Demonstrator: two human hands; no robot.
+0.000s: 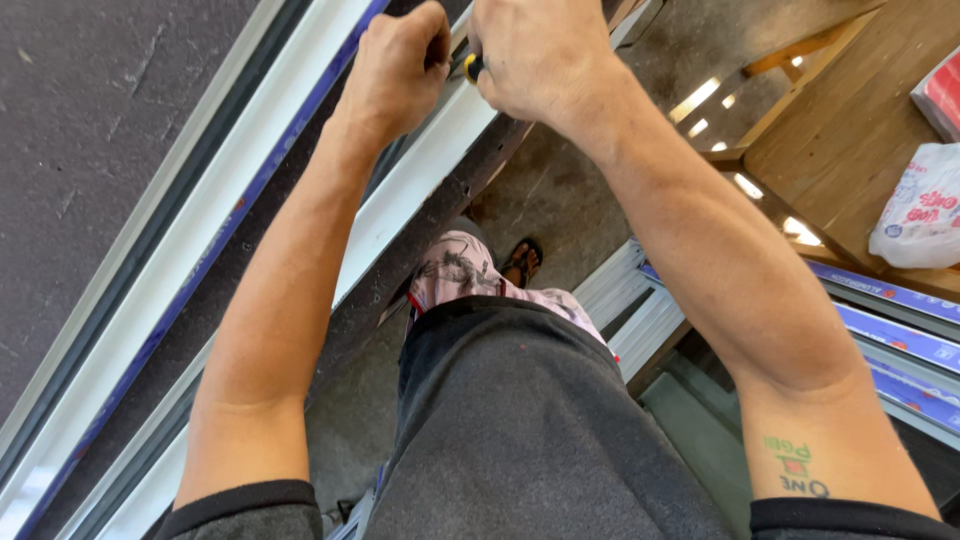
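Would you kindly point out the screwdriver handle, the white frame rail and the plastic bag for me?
screwdriver handle (472,67), head view, yellow-and-black end showing between the hands
white frame rail (420,175), head view, bare flat face below the hands
plastic bag (920,210), head view, middle of its white side

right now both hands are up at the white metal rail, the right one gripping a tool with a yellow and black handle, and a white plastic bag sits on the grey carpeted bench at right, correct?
Not quite. In the head view the white plastic bag sits on a brown wooden surface, not a grey carpeted bench. The rest holds: both the left hand and right hand are at the white metal rail, the right gripping the yellow and black handle.
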